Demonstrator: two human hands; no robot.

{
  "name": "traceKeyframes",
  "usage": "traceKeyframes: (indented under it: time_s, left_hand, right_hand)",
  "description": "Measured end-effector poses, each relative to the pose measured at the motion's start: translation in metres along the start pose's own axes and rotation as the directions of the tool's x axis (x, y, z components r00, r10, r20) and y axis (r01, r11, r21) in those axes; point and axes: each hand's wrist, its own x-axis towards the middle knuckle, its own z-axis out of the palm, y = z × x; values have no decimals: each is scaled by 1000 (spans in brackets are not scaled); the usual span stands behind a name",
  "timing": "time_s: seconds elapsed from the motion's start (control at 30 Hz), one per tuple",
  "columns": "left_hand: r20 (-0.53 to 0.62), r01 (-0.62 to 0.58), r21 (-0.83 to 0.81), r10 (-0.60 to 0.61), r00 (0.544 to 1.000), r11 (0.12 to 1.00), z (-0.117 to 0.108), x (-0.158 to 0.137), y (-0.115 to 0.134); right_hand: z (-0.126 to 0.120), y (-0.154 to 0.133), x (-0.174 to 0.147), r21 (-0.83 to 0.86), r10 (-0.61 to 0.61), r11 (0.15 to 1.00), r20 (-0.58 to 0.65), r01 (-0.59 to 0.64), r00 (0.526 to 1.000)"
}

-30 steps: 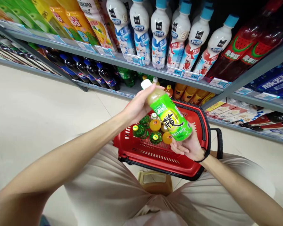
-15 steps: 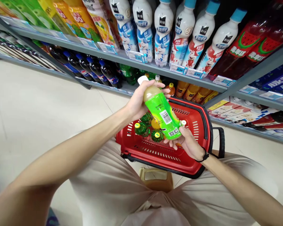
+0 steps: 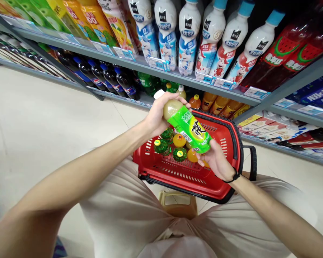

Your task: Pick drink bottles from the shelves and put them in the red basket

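A juice bottle (image 3: 190,125) with a bright green label and white cap is tilted between my two hands, above a red shopping basket (image 3: 164,175). My left hand (image 3: 161,113) wraps round its neck end, just below the cap. At the bottle's base, the fingers and thumb of my right hand (image 3: 216,161) grip it; a black band circles that wrist. Inside the basket stand green bottles (image 3: 162,147) with yellow caps and several orange-topped bottles (image 3: 179,140), partly hidden by the held bottle.
A shelf (image 3: 140,61) runs across the front, holding white milk-drink bottles (image 3: 188,36) above price tags. Dark cola bottles (image 3: 110,77) and orange drinks (image 3: 218,104) stand on the lower level. The basket's black handle (image 3: 253,163) sticks out right. A tan stool (image 3: 179,204) shows between my legs.
The juice bottle has turned about its long axis, so the barcode has moved aside and the label's front with large dark lettering faces me. Both hands stay on it.
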Motion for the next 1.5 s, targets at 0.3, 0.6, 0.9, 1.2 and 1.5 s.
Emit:
traceKeyframes:
  time_s: [0.3, 0.6, 0.9, 1.2, 1.5]
  left_hand:
    - [-82, 43, -113, -53, 995, 993, -9, 7, -1]
    - [-100, 18, -100, -28, 995, 995, -5, 6, -1]
    - [-85, 28, -41, -32, 996, 999, -12, 9, -5]
    - [-64, 4, -79, -9, 998, 997, -9, 10, -6]
    - [-12, -1, -109, 0, 1000, 994, -8, 3, -4]
  right_hand:
    - [1, 3, -4, -36, -81, 996, 75, 84, 994]
    - [-6, 5, -3, -329, -278, 903, 42, 276, 960]
    - [-7, 9, -10, -553, -483, 745, -61, 373, 873]
    - [-5, 9, -13, -694, -548, 626, -66, 356, 834]
    - [-10, 20, -8, -711, -473, 581, 101, 396, 875]
